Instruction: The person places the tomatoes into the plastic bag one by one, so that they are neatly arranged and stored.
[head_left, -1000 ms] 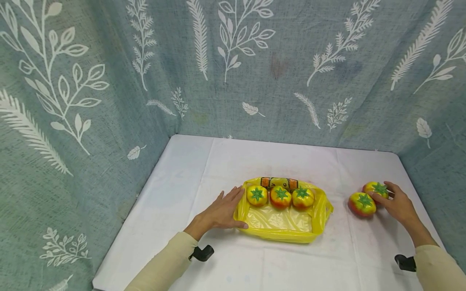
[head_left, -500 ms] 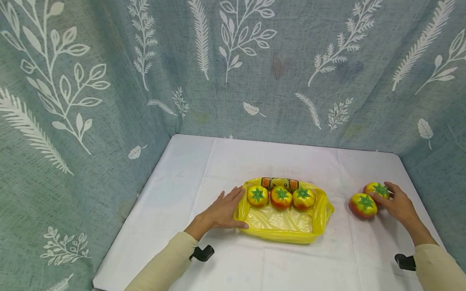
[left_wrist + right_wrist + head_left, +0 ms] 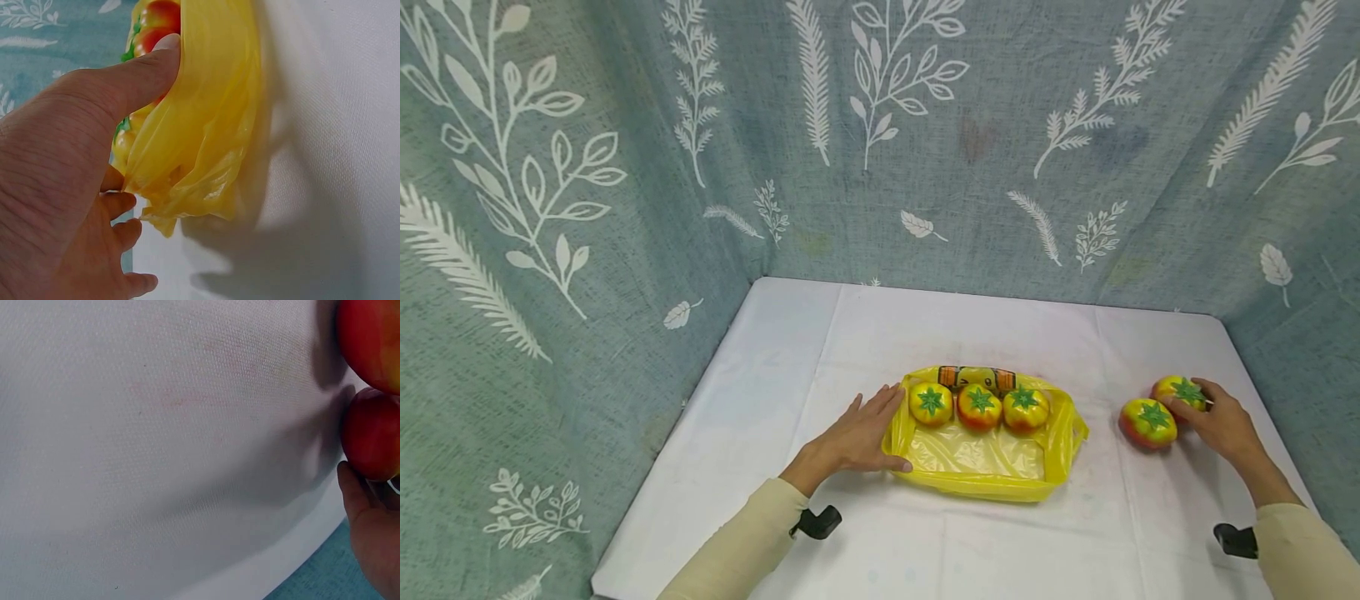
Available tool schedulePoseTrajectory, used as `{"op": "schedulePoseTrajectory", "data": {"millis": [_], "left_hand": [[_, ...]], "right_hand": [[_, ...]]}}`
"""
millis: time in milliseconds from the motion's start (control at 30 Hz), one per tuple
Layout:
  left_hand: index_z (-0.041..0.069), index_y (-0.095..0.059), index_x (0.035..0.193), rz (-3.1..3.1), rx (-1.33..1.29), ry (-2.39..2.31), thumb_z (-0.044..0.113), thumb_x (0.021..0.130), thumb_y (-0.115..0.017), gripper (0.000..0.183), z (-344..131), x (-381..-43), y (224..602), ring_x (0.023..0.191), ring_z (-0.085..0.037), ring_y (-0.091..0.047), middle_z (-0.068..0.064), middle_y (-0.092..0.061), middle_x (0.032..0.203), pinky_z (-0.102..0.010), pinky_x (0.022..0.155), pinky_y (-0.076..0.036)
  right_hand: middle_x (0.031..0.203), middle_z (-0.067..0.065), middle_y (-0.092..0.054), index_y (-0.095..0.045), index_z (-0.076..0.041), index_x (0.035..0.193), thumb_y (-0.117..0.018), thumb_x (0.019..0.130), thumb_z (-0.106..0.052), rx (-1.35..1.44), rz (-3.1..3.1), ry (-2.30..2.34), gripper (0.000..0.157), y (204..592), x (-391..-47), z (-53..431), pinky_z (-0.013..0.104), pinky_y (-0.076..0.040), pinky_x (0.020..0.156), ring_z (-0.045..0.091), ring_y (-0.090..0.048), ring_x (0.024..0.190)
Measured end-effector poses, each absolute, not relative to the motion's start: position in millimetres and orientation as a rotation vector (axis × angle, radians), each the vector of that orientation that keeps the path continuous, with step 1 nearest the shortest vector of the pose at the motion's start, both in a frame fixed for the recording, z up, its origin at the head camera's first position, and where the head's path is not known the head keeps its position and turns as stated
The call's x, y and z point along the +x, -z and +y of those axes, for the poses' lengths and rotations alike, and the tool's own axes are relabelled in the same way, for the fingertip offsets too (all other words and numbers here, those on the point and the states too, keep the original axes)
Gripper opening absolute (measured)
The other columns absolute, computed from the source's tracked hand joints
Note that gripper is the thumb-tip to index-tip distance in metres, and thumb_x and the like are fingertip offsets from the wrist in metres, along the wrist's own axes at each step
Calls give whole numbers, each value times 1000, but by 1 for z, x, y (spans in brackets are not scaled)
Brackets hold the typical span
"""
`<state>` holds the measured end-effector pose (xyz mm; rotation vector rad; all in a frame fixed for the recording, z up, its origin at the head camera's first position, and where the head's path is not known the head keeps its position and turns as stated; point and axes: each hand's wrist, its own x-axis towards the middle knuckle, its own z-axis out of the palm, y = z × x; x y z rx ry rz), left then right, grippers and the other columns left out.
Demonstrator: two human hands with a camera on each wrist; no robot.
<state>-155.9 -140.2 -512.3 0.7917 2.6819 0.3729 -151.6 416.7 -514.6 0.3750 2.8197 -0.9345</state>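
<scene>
A yellow plastic bag lies spread like a shallow tray on the white table, its printed back wall showing a winking face. Three red-and-yellow toy tomatoes with green star tops sit along its back side. My left hand rests against the bag's left end, fingers spread and straight; the left wrist view has the thumb along its rim. Over at the right, my right hand holds another toy tomato between thumb and fingers. A fifth-looking matching tomato sits right beside it, nearer the bag.
White cloth covers the table. A blue-green curtain with white leaf prints stands along the back and both sides. Each wrist wears a black camera strap, the left strap and the right strap.
The tomato in my right hand has shifted very slightly to the right, away from its neighbour. My left hand and the bag have stayed in place.
</scene>
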Motion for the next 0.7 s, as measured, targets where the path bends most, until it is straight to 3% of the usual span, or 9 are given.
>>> {"op": "schedulePoseTrajectory", "data": {"millis": [400, 700], "left_hand": [[7, -10, 163, 2680, 788, -363, 70, 81, -70, 119, -139, -157, 513, 155, -24, -9, -8, -10, 170, -55, 122, -12], [7, -10, 163, 2679, 797, -358, 72, 82, -68, 119, -139, -158, 514, 155, -24, -9, -8, -10, 169, -55, 122, -12]], "right_hand": [[138, 51, -27, -18, 20, 148, -48, 102, -55, 367, 2823, 964, 93, 513, -147, 426, 75, -38, 95, 65, -32, 120], [134, 52, -32, -21, 23, 145, -49, 105, -46, 308, 2880, 941, 84, 507, -146, 427, 73, -42, 93, 64, -38, 117]]}}
